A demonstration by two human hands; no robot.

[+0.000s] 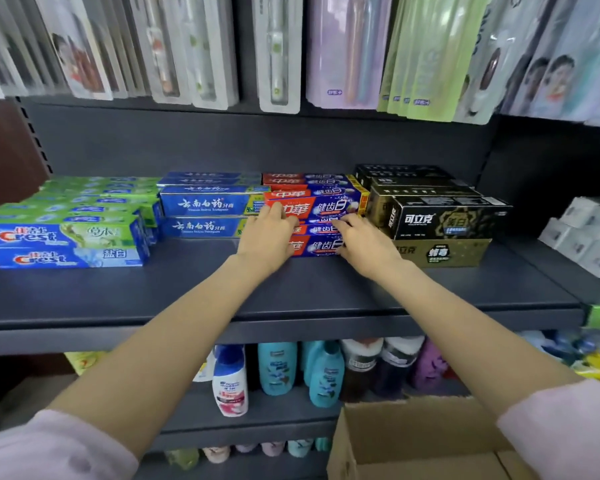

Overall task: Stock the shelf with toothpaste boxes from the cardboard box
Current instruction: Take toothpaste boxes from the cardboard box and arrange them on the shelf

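The dark grey shelf (pixel 153 299) runs the full width, its front half bare, its back half lined with rows of toothpaste boxes. Above it hang carded toothbrush packs (pixel 278 53); below, shampoo bottles (pixel 278 368) stand on a lower shelf. At the bottom right, the open cardboard box (pixel 413 441) sits with its flaps spread, and what shows of its inside looks bare.

Toward the shelf's left edge lie green and blue Crest boxes (pixel 66 244), then blue boxes (pixel 205 202) stacked further back, then the red and blue toothpaste boxes (pixel 321 207) around the middle, and black and gold boxes (pixel 440 220) toward the right.

Both forearms reach out from pink sleeves (pixel 49 448). The left hand (pixel 269 237) lies flat against the left end of the red and blue stack, fingers spread over the front faces. The right hand (pixel 364 244) presses on the stack's right end, fingers curled against the lower boxes, just beside the black and gold ones. Neither hand lifts a box clear.
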